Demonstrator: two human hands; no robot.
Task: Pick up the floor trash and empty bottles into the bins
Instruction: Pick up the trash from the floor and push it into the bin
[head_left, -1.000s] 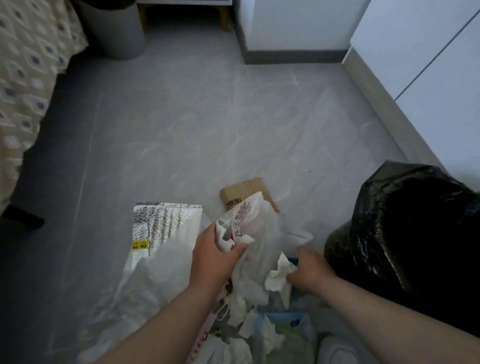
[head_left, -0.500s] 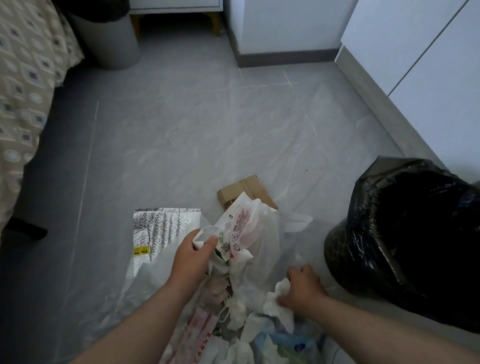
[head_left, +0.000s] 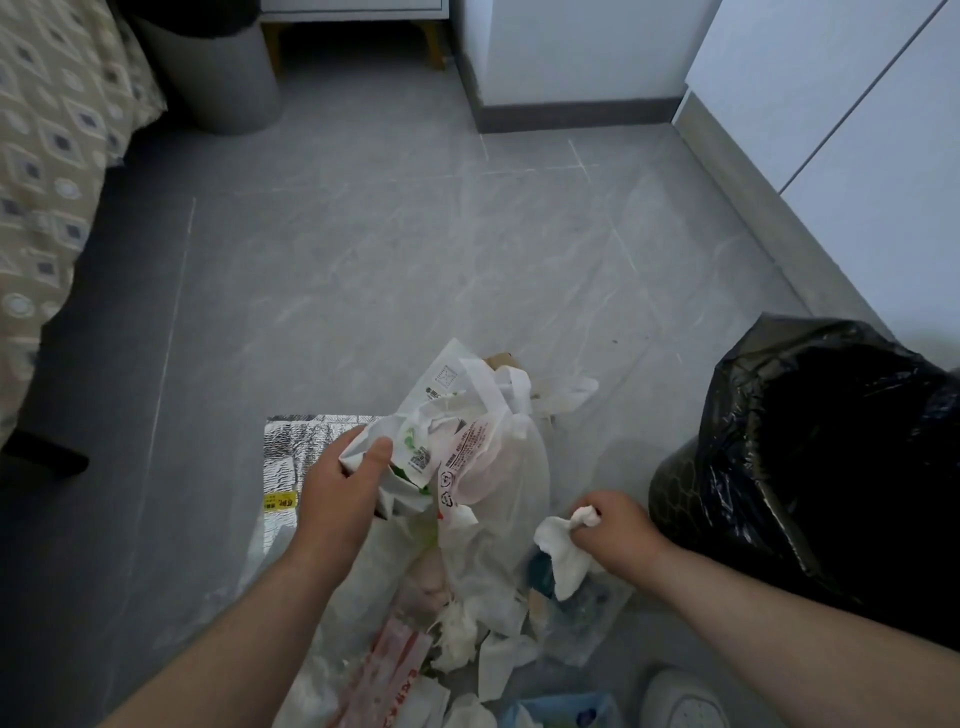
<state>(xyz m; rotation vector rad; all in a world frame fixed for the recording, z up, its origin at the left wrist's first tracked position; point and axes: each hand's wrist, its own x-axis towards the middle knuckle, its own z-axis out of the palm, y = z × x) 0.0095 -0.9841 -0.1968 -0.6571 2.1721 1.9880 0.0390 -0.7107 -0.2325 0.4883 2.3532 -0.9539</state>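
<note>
Upper left of frame: grey bin (head_left: 218, 78) beside patterned bedding (head_left: 47, 156); lower centre-left, foil sheet (head_left: 291, 457) flat on the floor; left hand (head_left: 345, 486) clamped on a bunch of white printed plastic bags (head_left: 457, 447), lifted above the litter pile (head_left: 467, 623); right of that, right hand (head_left: 613, 525) pinched shut on a crumpled tissue (head_left: 563, 551) (part hangs loose); far right, black-lined bin (head_left: 810, 467), mouth open, just beside that hand. Advice: gather the dangling tissue fully into the fist before swinging right; carry the bags bunched so nothing spills; drop over the liner's middle, not its sagging rim.
</note>
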